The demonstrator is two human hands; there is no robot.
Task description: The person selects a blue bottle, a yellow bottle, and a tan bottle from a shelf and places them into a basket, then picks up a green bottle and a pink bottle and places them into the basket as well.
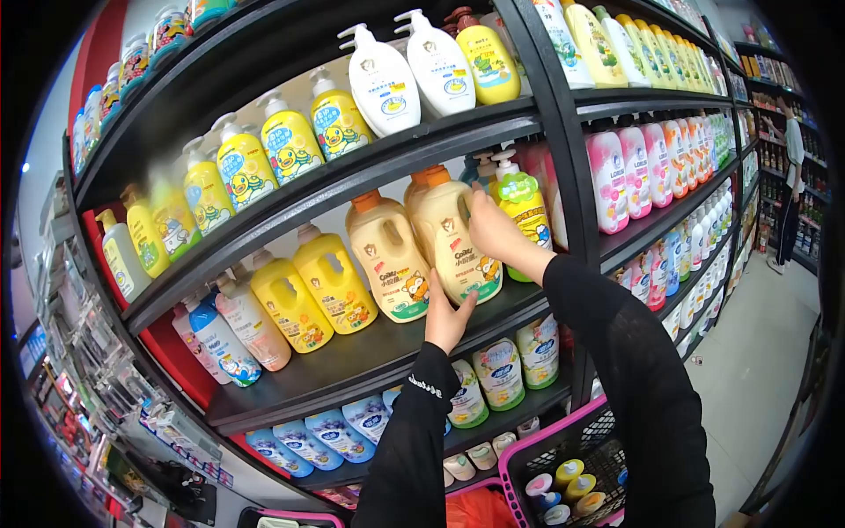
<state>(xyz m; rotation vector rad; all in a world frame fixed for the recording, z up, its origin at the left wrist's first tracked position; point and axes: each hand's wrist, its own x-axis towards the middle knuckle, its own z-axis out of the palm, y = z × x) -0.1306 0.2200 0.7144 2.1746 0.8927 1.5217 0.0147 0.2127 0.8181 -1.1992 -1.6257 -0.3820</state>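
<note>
My right hand is closed round the handle side of a cream-coloured bottle with an orange cap and a fox picture on its label. At the bottle's lower left side, my left hand grips it with the thumb across the front; its fingertips are partly hidden between two bottles. A matching cream bottle stands just to the left, touching or very near my left fingers. To the right is a green-and-yellow pump bottle, partly behind my right hand. The bottle in my hands is upright, slightly tilted, at the shelf's front edge.
Yellow handled bottles stand further left on the same black shelf. Yellow duck pump bottles line the shelf above. A pink-rimmed basket holding several bottles is below right. A person stands in the far aisle.
</note>
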